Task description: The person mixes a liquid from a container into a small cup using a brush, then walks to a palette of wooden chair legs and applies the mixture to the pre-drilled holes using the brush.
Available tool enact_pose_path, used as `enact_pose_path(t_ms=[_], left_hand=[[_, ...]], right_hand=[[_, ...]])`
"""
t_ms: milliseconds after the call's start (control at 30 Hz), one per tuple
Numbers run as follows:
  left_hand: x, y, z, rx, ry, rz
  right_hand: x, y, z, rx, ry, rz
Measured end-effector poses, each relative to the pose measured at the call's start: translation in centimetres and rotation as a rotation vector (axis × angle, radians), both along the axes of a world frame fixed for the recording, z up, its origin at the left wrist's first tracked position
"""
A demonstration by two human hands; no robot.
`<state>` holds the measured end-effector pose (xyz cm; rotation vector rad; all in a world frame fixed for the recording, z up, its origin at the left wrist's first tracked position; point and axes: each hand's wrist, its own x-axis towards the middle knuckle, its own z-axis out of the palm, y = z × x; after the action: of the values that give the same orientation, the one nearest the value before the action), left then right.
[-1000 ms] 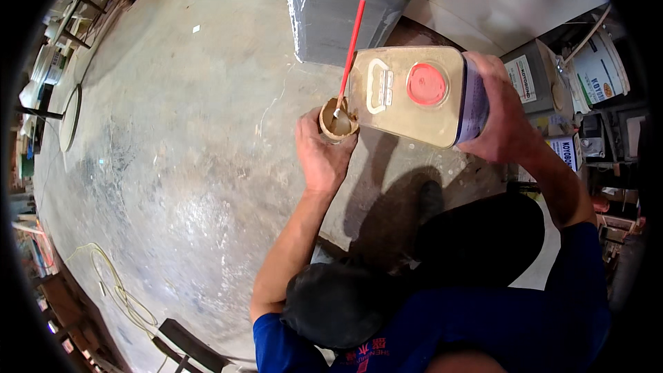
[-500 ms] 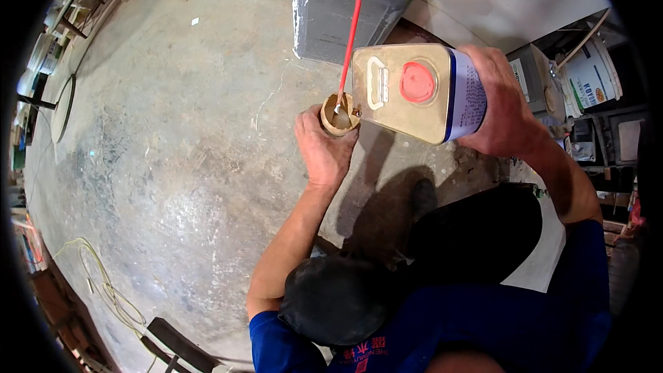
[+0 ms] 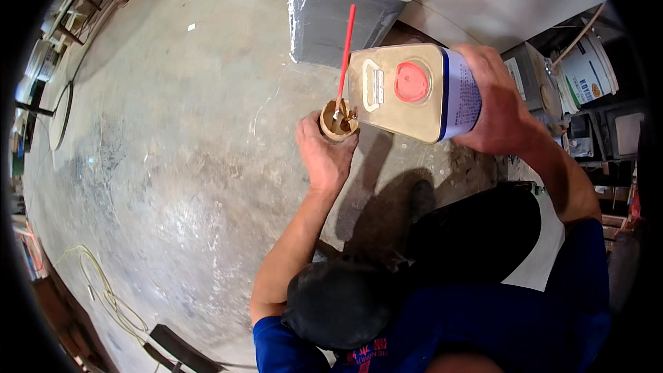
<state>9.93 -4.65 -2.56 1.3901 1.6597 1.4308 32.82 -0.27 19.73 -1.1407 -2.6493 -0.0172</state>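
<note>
My left hand point(image 3: 327, 157) is wrapped round a small brownish cup point(image 3: 338, 136). A red stick point(image 3: 347, 48), perhaps a brush handle, leans out of the cup, its pale lower end inside. My right hand point(image 3: 501, 103) grips a rectangular metal can point(image 3: 404, 124) by its white and blue side. The can is tipped over toward the cup, its gold top bearing a white handle point(image 3: 373, 85) and a round red cap point(image 3: 412, 81). At the can's near-cup corner, dark amber liquid point(image 3: 349, 121) runs into the cup.
A grey box-like block point(image 3: 331, 17) with white drips stands ahead. To the right are a white bucket point(image 3: 587, 72) and cluttered shelves. A yellowish cable point(image 3: 107, 290) lies coiled on the concrete floor point(image 3: 173, 138) at lower left, near a dark bar point(image 3: 183, 347).
Amber liquid now shows running from the can's corner into the cup, where only paler contents showed before. Hands, can and cup are almost where they were, shifted slightly left in the picture.
</note>
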Motion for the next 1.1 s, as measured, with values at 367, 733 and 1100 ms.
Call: enact_pose_path(t_ms=[367,733,1100], left_hand=[[1.0,3.6,3.2,-0.030,-0.333,-0.281],[3.9,6.7,6.6,-0.075,-0.108,-0.573],[9.4,8.3,9.3,-0.095,0.086,-0.638]], right_hand=[[6.9,0.0,-5.2,-0.304,0.413,-0.381],[14.6,-4.3,-15.4,-0.408,1.139,-0.748],[24.0,5.0,-23.8,0.005,1.139,-1.058]])
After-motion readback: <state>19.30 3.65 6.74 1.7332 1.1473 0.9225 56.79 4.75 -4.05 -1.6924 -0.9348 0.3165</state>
